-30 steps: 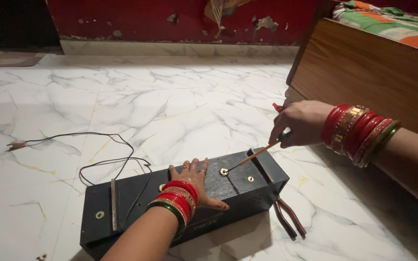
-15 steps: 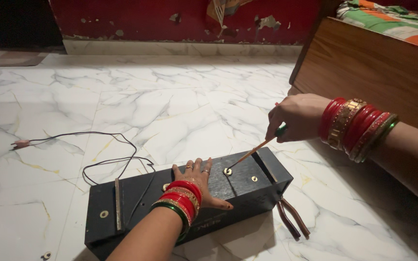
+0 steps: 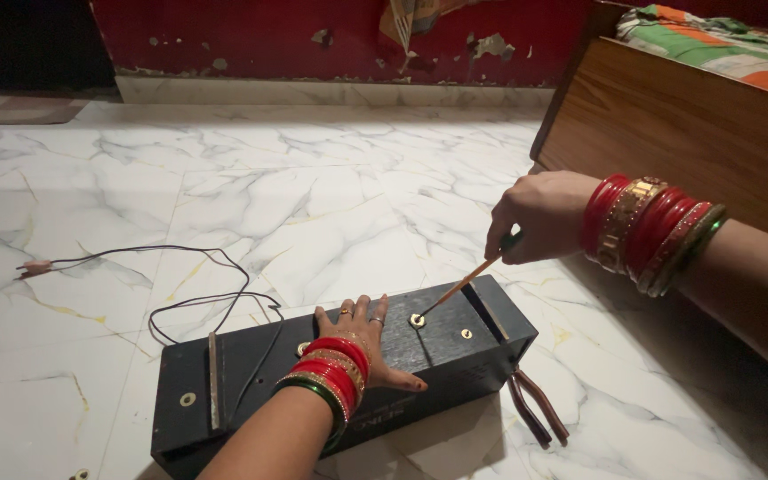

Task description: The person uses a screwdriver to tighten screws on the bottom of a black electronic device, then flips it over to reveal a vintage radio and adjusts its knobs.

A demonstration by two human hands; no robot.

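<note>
Under both hands [image 3: 362, 342] lies the black box [image 3: 455, 342].

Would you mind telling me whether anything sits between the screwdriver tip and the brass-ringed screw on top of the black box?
Nothing visible does. The screwdriver in the right hand slants down with its tip already at the screw on the black box. The left hand rests flat beside it, clear of the shaft.

The black box's [image 3: 348, 373] near corner and pliers' [image 3: 540, 409] jaws are hidden.
</note>
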